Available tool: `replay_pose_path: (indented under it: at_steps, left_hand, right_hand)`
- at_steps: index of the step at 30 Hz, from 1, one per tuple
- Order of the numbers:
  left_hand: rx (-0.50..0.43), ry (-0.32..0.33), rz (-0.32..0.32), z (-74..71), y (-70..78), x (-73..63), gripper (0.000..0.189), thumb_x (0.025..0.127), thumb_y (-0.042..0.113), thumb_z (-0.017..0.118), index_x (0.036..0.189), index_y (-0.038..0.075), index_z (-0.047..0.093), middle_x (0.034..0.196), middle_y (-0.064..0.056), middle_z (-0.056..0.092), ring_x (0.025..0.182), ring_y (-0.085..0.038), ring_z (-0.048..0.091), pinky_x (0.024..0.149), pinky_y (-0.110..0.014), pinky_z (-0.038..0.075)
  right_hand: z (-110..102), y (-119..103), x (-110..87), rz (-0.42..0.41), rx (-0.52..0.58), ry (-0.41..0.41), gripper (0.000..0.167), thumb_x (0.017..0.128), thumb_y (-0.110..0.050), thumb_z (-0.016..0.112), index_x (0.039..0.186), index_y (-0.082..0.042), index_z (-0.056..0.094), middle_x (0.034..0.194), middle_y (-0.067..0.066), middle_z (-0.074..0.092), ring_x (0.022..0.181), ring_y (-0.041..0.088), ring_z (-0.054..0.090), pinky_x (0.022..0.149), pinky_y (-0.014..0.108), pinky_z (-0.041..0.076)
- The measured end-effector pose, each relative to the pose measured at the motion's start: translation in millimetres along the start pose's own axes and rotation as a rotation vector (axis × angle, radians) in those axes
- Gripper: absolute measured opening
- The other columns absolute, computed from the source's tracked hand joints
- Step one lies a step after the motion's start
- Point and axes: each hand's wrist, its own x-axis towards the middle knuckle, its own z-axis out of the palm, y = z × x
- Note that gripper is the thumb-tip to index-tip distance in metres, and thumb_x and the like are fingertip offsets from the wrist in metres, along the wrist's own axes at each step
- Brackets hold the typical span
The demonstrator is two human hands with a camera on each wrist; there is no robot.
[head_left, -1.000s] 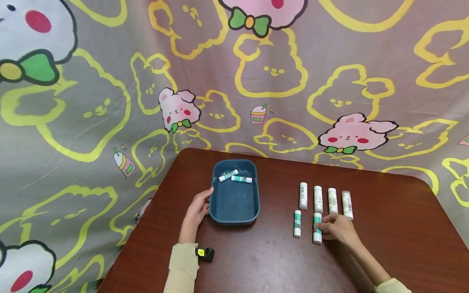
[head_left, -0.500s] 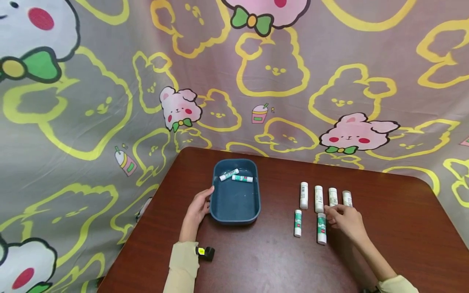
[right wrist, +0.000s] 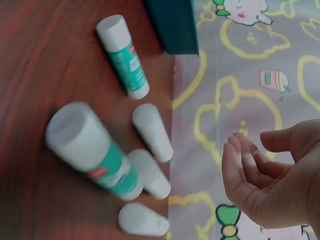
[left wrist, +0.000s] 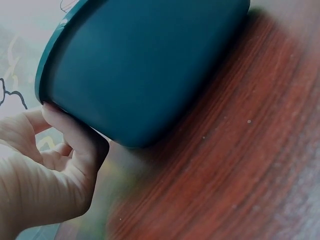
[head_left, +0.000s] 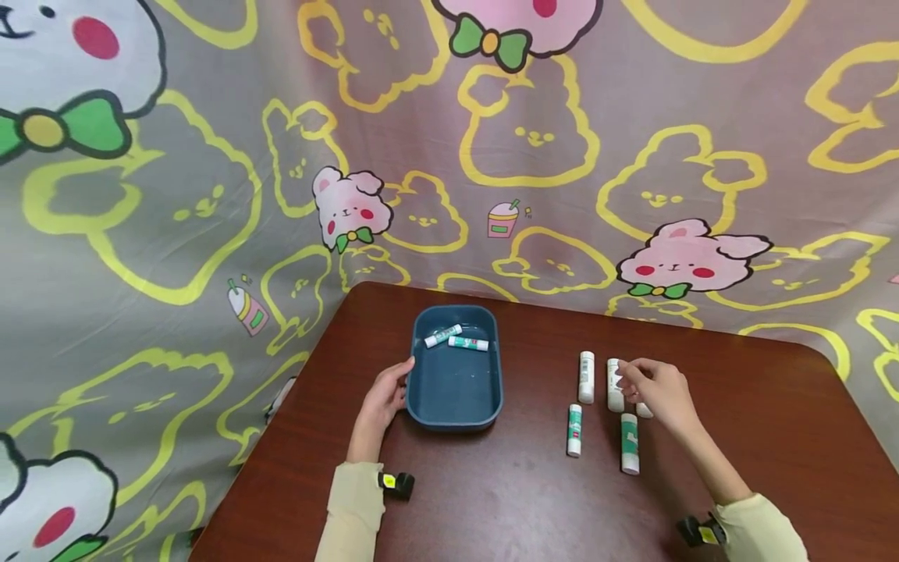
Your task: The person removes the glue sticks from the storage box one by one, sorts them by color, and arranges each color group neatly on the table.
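My left hand (head_left: 386, 390) holds the left side of a dark blue plastic tray (head_left: 455, 394); in the left wrist view its fingers (left wrist: 65, 125) are under the tray's rim. Two glue sticks with green labels, one of them (head_left: 469, 343) lying crosswise, are at the tray's far end. My right hand (head_left: 660, 390) hovers over the back row of white glue sticks, fingers loosely bent and nothing between them. It hides part of that row. Just in front lies a thicker green-labelled glue stick (head_left: 630, 443), with a thinner one (head_left: 574, 431) to its left.
The back row includes a white glue stick (head_left: 586, 377) at its left end and another (head_left: 614, 385) beside my right fingertips. The brown wooden table (head_left: 492, 499) meets a cartoon-printed curtain (head_left: 548, 195) behind. Black cameras sit on both wrists.
My right hand has let go of the thicker green-labelled glue stick and moved up and away over the back row. That stick has shifted right and its label has turned. The left hand stays put.
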Motion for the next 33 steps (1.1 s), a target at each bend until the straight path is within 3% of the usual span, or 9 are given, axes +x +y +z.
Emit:
replay_pose_path:
  at_steps: [7,13,20,23,30,33]
  left_hand:
    - [0.017,0.003,0.004,-2.1,-0.6,0.4,0.038,0.108,0.025,0.054,0.127,-0.007,0.055,0.084,-0.001,0.066,0.073,-0.013,0.068,0.065,-0.028,0.056]
    - [0.021,0.010,-0.005,-2.8,-1.2,2.0,0.033,0.108,0.025,0.055,0.123,-0.005,0.057,0.082,-0.001,0.064,0.072,-0.013,0.067,0.064,-0.028,0.056]
    - [0.034,0.016,0.002,0.4,-0.9,0.0,0.030,0.108,0.025,0.056,0.117,-0.004,0.059,0.079,-0.001,0.063,0.070,-0.012,0.066,0.061,-0.026,0.055]
    - [0.039,0.022,0.006,0.4,-1.4,0.5,0.030,0.107,0.026,0.058,0.115,-0.003,0.061,0.078,0.000,0.063,0.070,-0.012,0.066,0.061,-0.027,0.055]
    - [0.036,0.035,0.001,0.8,-1.5,0.9,0.030,0.107,0.025,0.058,0.117,-0.003,0.061,0.081,-0.002,0.063,0.072,-0.013,0.066,0.062,-0.027,0.054]
    - [0.036,0.034,-0.003,0.3,-1.2,0.7,0.033,0.107,0.025,0.057,0.121,-0.005,0.059,0.083,-0.002,0.065,0.073,-0.014,0.067,0.063,-0.027,0.055]
  right_hand:
    - [14.0,-20.1,12.7,-0.044,0.011,-0.028,0.041,0.109,-0.028,0.056,0.111,0.012,0.069,0.088,0.020,0.073,0.073,0.020,0.073,0.065,0.035,0.061]
    - [29.7,-38.2,23.7,-0.057,0.044,-0.045,0.042,0.108,-0.030,0.058,0.110,0.011,0.069,0.087,0.018,0.074,0.074,0.024,0.073,0.061,0.027,0.058]
    - [47.0,-56.3,34.9,-0.080,0.077,-0.081,0.040,0.108,-0.027,0.059,0.110,0.012,0.069,0.088,0.021,0.075,0.069,0.011,0.070,0.065,0.030,0.061]
    - [53.5,-62.0,39.2,-0.095,0.105,-0.098,0.038,0.107,-0.024,0.059,0.110,0.012,0.069,0.090,0.024,0.074,0.068,0.012,0.071,0.065,0.031,0.061]
    - [68.8,-79.6,47.3,-0.113,0.180,-0.134,0.034,0.107,-0.022,0.060,0.110,0.010,0.069,0.085,0.014,0.075,0.066,0.014,0.073,0.065,0.032,0.061]
    - [75.0,-85.6,49.7,-0.124,0.196,-0.147,0.034,0.107,-0.023,0.060,0.109,0.010,0.070,0.086,0.016,0.075,0.067,0.015,0.073,0.066,0.033,0.061]
